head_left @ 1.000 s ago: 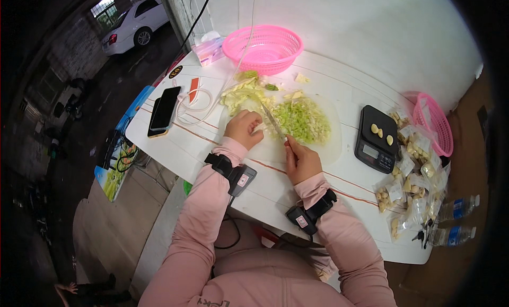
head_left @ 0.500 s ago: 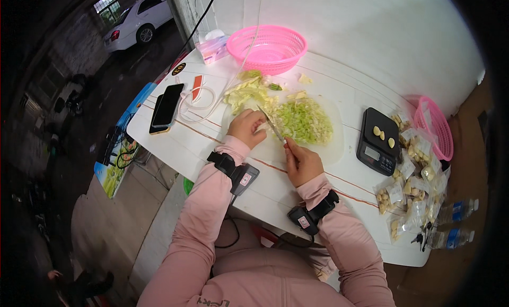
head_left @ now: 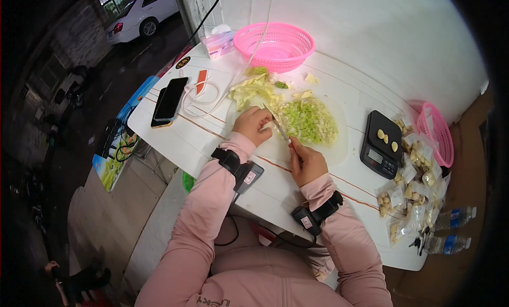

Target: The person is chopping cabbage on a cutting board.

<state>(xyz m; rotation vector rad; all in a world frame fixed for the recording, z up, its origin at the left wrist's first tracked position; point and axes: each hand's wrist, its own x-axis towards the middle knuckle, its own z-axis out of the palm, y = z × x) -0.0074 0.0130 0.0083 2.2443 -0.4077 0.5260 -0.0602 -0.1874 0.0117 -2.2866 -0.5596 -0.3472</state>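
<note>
My left hand (head_left: 253,124) has curled fingers closed on a pale cabbage piece, partly hidden, on the translucent cutting board (head_left: 340,143). My right hand (head_left: 305,161) grips a knife (head_left: 281,128), whose blade runs up and left, close beside my left fingertips. A heap of finely chopped pale green cabbage (head_left: 310,119) lies right of the blade. Larger loose cabbage leaves (head_left: 248,92) lie behind my left hand, near a small green piece (head_left: 281,85).
Pink baskets (head_left: 274,42) (head_left: 445,140), a tissue box (head_left: 217,44), phones (head_left: 170,97) with a white cable, a black scale (head_left: 377,153) with garlic cloves, several bags (head_left: 416,195) and two bottles (head_left: 453,218) surround the board. A white car (head_left: 143,15) and a person (head_left: 79,283) are at left.
The whole view has shifted slightly, with the table appearing further right. My hands and the knife keep nearly the same pose on the board, the blade still beside my left fingertips.
</note>
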